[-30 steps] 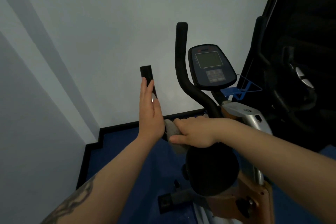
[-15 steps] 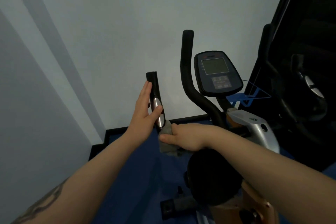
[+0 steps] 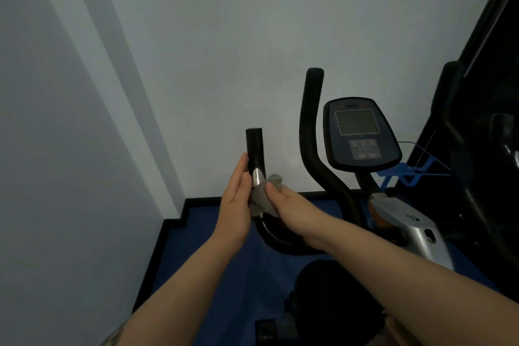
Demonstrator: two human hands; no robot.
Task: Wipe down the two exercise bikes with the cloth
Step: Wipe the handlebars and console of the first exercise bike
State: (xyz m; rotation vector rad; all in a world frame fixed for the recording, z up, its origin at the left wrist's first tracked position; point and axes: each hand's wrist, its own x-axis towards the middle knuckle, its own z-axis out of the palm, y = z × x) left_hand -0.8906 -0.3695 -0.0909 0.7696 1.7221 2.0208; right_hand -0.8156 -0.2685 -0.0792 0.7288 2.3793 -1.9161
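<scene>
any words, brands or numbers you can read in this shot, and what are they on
None can be read.
Console: orange brand mark above the screen, too blurred.
Console buttons: labels too small.
Silver frame cover: small round emblem, unreadable.

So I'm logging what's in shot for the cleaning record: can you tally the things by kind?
Black foam handlebar grips: 2 (left, right)
Dark oval display console: 1
Crumpled grey cloth: 1
Blue wire bottle holder: 1
Black padded saddle: 1
Hands: 2 (left hand, right hand)
Total: 8
</scene>
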